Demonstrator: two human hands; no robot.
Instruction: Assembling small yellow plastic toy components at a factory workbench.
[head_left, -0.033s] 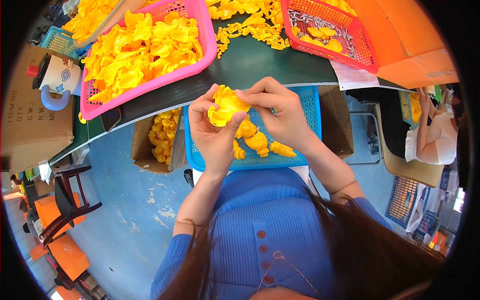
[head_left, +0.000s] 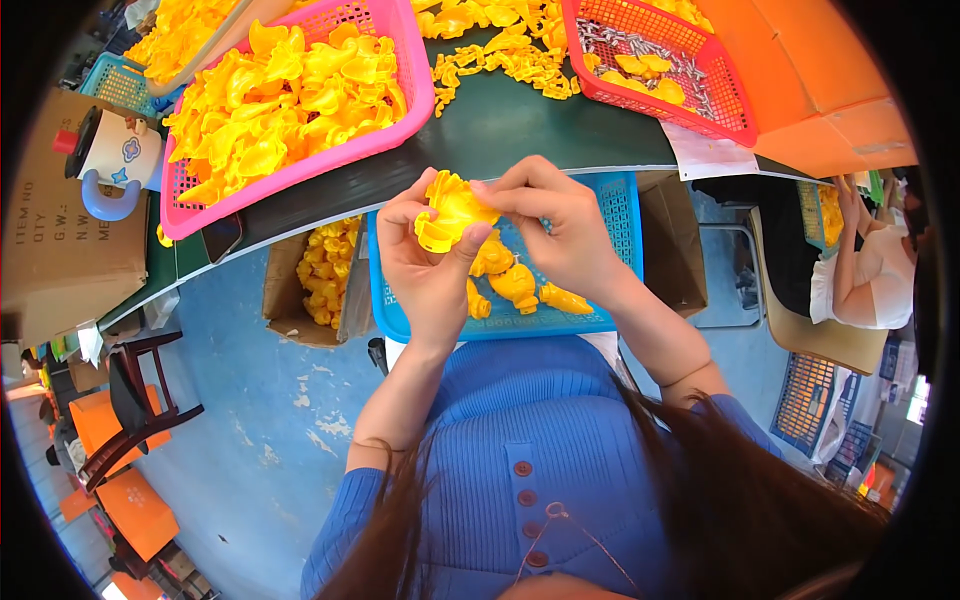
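A yellow hollow plastic shell piece [head_left: 458,208] is held up just in front of the table edge. Its open, moulded inside faces me. My left hand [head_left: 428,285] grips it from the left, thumb at its lower edge and fingers around its far side. With thumb and forefinger, my right hand [head_left: 568,225] pinches the shell's right edge; whether a smaller part is between those fingertips is hidden. Below both hands, a blue plastic basket [head_left: 388,315] sits at my lap. Several yellow moulded figure parts [head_left: 515,288] lie in it, partly covered by my hands.
On the dark green table [head_left: 500,135] stand a pink basket [head_left: 425,85] heaped with yellow shells and a red basket [head_left: 735,125] with screws. Loose yellow pieces [head_left: 515,62] lie between them. A mug [head_left: 120,155] is at left. A co-worker's arm [head_left: 850,235] shows at right.
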